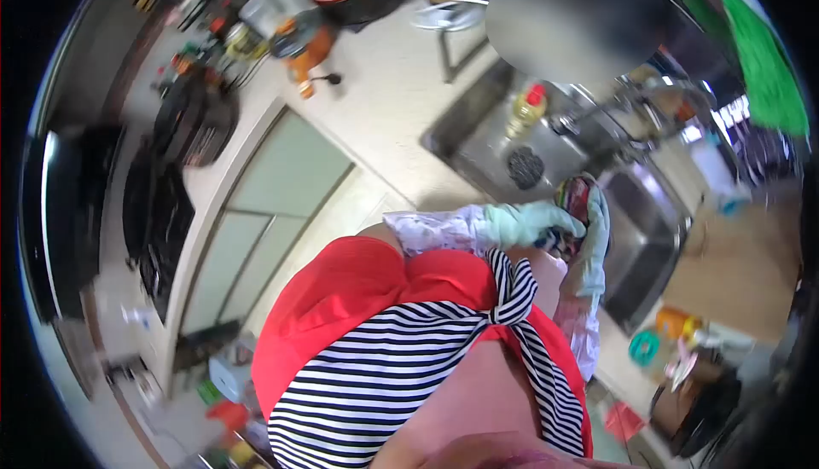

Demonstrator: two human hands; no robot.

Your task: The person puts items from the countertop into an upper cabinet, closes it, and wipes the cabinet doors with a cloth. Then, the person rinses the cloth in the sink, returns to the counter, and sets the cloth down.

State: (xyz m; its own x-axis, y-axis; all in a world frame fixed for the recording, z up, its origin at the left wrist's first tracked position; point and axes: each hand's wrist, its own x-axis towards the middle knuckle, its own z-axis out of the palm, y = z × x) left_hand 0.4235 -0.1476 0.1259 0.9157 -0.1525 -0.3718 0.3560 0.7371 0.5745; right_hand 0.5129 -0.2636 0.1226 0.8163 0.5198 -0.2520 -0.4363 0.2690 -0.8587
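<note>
A bunched patterned cloth (pixel 575 196), with red and dark parts, is between my two gloved hands beside the metal sink (pixel 486 149). My left hand (pixel 559 220), in a mint green glove with a pale floral sleeve, reaches across from the left and is closed on the cloth. My right hand (pixel 598 205), gloved the same way, bends over the cloth from the right and is closed on it too. Blur and the gloves hide the single fingers. The hands are near the divider of the two basins.
A yellow bottle with a red cap (pixel 529 107) and a dark round scrubber (pixel 525 167) lie in the left basin. The faucet (pixel 567 121) is behind. An orange appliance (pixel 304 47) stands on the counter at upper left. A wooden board (pixel 738 256) is at right.
</note>
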